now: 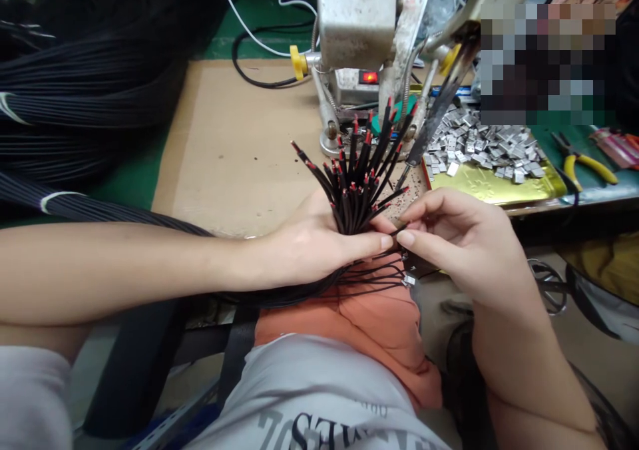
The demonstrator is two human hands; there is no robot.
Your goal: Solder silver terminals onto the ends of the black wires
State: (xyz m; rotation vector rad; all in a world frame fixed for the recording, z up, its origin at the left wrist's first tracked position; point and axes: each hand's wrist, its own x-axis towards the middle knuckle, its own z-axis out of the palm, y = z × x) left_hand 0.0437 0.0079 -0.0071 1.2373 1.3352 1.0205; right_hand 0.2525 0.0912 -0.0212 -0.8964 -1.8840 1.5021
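Note:
A thick bundle of black cables [357, 200] fans upward out of my left hand [319, 240], which is wrapped round it. The cable ends show red inner wires. My right hand [449, 237] pinches a single black cable [401, 229] between thumb and fingertips, just right of my left thumb. Below my hands, several thin cables lie across the orange cloth on my lap. Small silver USB connectors [409, 280] sit at their right ends. The tail of the bundle runs off to the left beneath my left forearm.
Ahead stands a metal machine [357, 17] with a lit red switch [369, 76] and a soldering iron [429, 124]. To its right, loose silver connectors [479, 145] fill a gold tray [499, 189] beside yellow-handled pliers [584, 164]. Tied black cable bundles [74, 97] lie at left.

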